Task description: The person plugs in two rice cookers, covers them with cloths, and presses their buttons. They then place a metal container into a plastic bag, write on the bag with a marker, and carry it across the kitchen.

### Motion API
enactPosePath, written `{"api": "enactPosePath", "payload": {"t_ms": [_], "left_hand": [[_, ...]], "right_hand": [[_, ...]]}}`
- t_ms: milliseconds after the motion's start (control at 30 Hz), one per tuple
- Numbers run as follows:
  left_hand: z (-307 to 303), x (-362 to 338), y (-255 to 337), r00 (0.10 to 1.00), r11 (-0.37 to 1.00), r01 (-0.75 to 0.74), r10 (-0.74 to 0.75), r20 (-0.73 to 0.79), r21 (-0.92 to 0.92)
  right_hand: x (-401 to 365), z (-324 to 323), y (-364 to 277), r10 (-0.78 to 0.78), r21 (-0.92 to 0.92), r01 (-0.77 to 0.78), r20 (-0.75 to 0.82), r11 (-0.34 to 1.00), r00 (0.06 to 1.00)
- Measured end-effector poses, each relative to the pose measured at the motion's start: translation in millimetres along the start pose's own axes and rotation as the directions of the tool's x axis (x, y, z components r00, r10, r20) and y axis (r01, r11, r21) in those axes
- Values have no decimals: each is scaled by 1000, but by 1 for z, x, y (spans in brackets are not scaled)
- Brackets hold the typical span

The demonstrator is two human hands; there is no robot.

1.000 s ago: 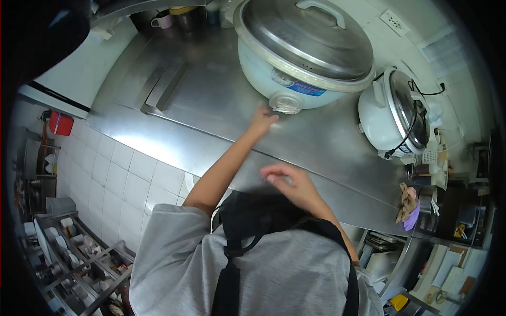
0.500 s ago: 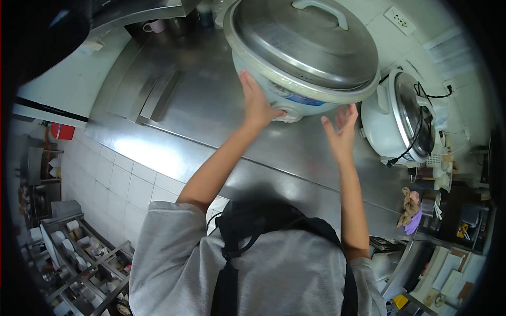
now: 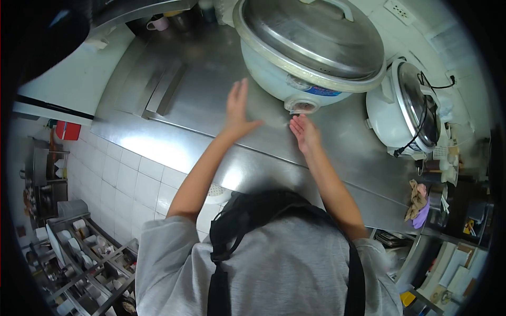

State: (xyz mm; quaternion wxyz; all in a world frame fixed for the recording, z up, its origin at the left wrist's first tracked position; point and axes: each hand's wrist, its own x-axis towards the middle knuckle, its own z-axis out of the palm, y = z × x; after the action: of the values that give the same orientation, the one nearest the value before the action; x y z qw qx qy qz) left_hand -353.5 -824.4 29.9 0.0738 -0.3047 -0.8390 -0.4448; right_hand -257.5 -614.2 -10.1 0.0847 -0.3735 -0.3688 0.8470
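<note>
A large white rice cooker [image 3: 269,67] with a domed steel lid [image 3: 316,37] stands on the steel counter [image 3: 211,95], its round switch housing [image 3: 302,105] facing me. My left hand [image 3: 239,113] is off to the cooker's lower left, thumb and fingers spread, holding nothing. Just under the switch housing is my right hand [image 3: 305,134], palm turned inward and fingers stretched out, with nothing in it. Its fingertips come right up to the housing's lower edge.
A second rice cooker [image 3: 387,110] stands at the right, a black cord [image 3: 416,134] draped over its lid. Crumpled cloths [image 3: 417,208] lie at the counter's right end. A raised metal strip [image 3: 166,89] crosses the counter at left. A pink mug [image 3: 158,23] stands at the back.
Both hands have come away from the large cooker's sides. The left has moved left and the right has moved left and down, toward the switch housing.
</note>
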Motion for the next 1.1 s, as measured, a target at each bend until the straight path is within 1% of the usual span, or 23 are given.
{"api": "enactPosePath", "payload": {"t_ms": [67, 133, 200, 267, 300, 367, 400, 467, 500, 600, 700, 800, 900, 1000, 1100], "left_hand": [[-25, -17, -51, 995, 967, 3, 23, -99, 255], [-67, -19, -103, 977, 900, 93, 0, -213, 426], [-113, -12, -133, 922, 769, 318, -114, -370, 554], [-151, 0, -143, 845, 575, 506, -182, -502, 643], [-162, 2, -154, 825, 503, 560, -263, -501, 658], [-176, 6, -171, 762, 343, 637, -417, -495, 691], [-178, 5, -175, 758, 331, 626, -472, -450, 706], [-187, 12, -166, 737, 315, 607, -565, -370, 729], [-189, 19, -157, 698, 298, 637, -614, -368, 711], [-187, 22, -150, 729, 341, 614, -591, -345, 712], [-179, 21, -149, 730, 351, 609, -599, -330, 711], [-171, 11, -154, 761, 447, 607, -566, -318, 657], [-164, 8, -141, 730, 429, 612, -629, -265, 664], [-148, -4, -123, 736, 453, 619, -620, -273, 641], [-131, -24, -99, 771, 509, 584, -592, -236, 632]], "right_hand": [[11, 0, 2, -22, 82, 16, 69, 996, 997], [14, 0, 5, -11, 171, -7, 105, 985, 994], [12, 3, 4, 26, 267, -55, 112, 962, 993], [13, -1, 6, 10, 247, -45, 139, 968, 990], [14, -3, 6, 5, 236, -41, 153, 971, 988], [13, -5, -1, 23, 76, -36, 170, 996, 985], [11, -6, -4, 31, -5, -31, 175, 1000, 984], [7, -4, -1, 85, 54, -90, 93, 994, 992], [7, 1, -1, 111, 84, -116, 59, 990, 992], [15, 8, 8, -70, 224, 8, 270, 975, 960], [24, 9, 15, -215, 130, 186, 269, 974, 939], [24, 14, 17, -249, 109, 229, 243, 967, 937], [24, 15, 18, -236, 108, 216, 224, 970, 946], [18, 7, 10, -151, 59, 141, 249, 988, 957], [17, -5, 1, -3, -32, 10, 216, 999, 976]]}}
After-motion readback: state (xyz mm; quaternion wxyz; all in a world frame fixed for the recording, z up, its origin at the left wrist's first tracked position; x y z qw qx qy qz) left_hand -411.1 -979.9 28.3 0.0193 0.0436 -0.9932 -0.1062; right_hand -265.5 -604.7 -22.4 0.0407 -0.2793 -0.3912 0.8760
